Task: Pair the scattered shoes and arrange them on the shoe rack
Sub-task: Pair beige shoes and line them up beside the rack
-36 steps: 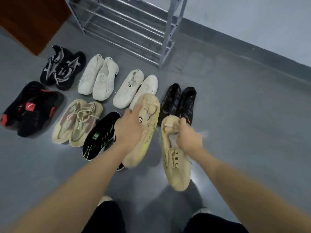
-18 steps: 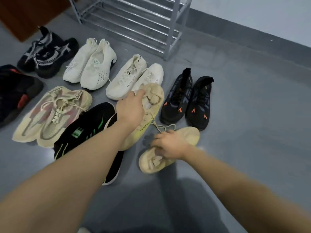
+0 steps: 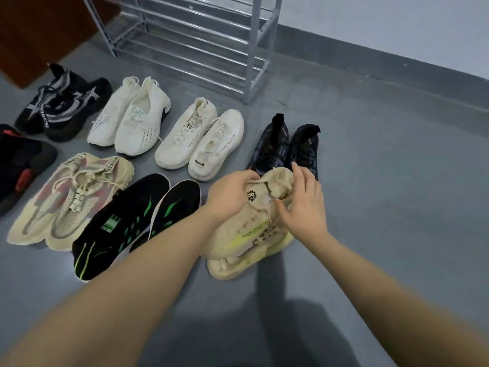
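Note:
Two beige knit shoes with a yellow stripe lie together on the grey floor, one (image 3: 238, 229) resting partly over the other (image 3: 232, 268). My left hand (image 3: 232, 194) grips the heel collar of the upper shoe. My right hand (image 3: 304, 205) holds the heel area of the pair between its thumb and fairly straight fingers. The metal shoe rack (image 3: 248, 49) stands at the back, with no shoes on the shelves in view.
Pairs sit in rows on the floor: black-green (image 3: 127, 223), beige-pink (image 3: 66, 202), two white pairs (image 3: 132, 120) (image 3: 201, 141), a dark pair (image 3: 285, 149) just behind my hands, black-white (image 3: 58, 104), black-red (image 3: 21, 162). Brown wooden furniture (image 3: 39, 27) stands at the far left.
My right hand brought its beige shoe left against the one in my left hand. The left-hand shoe came off the black-green pair and down to the floor beside it.

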The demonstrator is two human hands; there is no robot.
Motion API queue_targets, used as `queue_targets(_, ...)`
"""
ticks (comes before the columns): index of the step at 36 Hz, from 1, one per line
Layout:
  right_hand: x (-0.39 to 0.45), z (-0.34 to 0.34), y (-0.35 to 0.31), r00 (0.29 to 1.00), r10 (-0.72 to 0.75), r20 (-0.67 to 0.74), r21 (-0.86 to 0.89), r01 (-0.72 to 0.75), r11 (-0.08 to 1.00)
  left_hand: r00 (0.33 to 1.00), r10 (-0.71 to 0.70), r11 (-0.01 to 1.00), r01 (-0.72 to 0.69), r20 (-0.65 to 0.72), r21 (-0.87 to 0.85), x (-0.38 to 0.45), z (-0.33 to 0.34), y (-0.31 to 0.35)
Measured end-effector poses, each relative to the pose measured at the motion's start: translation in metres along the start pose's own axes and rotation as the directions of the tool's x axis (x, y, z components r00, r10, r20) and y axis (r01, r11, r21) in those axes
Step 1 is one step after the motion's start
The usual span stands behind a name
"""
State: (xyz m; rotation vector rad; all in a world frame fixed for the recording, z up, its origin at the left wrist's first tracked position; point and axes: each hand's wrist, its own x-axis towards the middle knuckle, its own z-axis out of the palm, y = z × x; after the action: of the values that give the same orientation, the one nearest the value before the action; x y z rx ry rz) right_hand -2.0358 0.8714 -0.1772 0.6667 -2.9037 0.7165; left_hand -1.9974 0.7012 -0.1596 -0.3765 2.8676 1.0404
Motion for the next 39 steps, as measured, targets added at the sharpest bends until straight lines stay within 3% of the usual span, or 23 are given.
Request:
queue_targets(6,-0.008,-0.011,0.042,0.962,-0.099,0.254,-0.234,0.161,0.959,0.981,0.063,0.990,-0.084,0.185,0.109,0.013,0.036,0.027)
queue_targets(11,-0.003,-0.010,0.049,0.915,-0.108,0.390,-0.300,0.237,0.924,0.978,0.069,0.981,-0.102,0.195,0.163,0.011,0.046,0.036)
queue_targets(14,0.000,-0.007,0.046,0.904,-0.128,0.408,-0.253,0.246,0.936,0.992,0.042,0.982,-0.064,0.122,0.178,0.007,0.046,0.033)
queue_targets(19,-0.005,-0.012,0.047,0.925,-0.093,0.369,-0.188,0.172,0.967,0.989,0.036,0.941,0.016,-0.145,0.337,-0.005,0.048,0.020)
queue_targets(24,-0.009,-0.026,0.040,0.972,0.075,0.222,-0.039,-0.068,0.997,0.945,-0.060,0.979,0.119,-0.323,0.167,-0.019,0.056,0.017)
queue_targets(26,-0.010,-0.029,0.041,0.974,0.116,0.195,-0.015,-0.115,0.993,0.963,-0.139,0.973,0.176,-0.230,0.149,-0.021,0.058,0.018)
queue_targets(29,-0.018,-0.032,0.045,0.967,0.141,0.211,0.007,-0.146,0.989,0.990,-0.137,0.970,0.143,-0.042,0.195,-0.022,0.065,0.012)
queue_targets(34,-0.044,-0.027,0.052,0.940,0.164,0.299,-0.033,-0.162,0.986,0.976,-0.148,0.984,0.129,0.159,0.120,-0.024,0.079,0.019)
queue_targets(39,-0.055,-0.009,0.047,0.835,0.410,0.367,0.031,-0.451,0.892,0.978,-0.025,0.966,-0.030,0.209,0.256,-0.017,0.090,0.029)
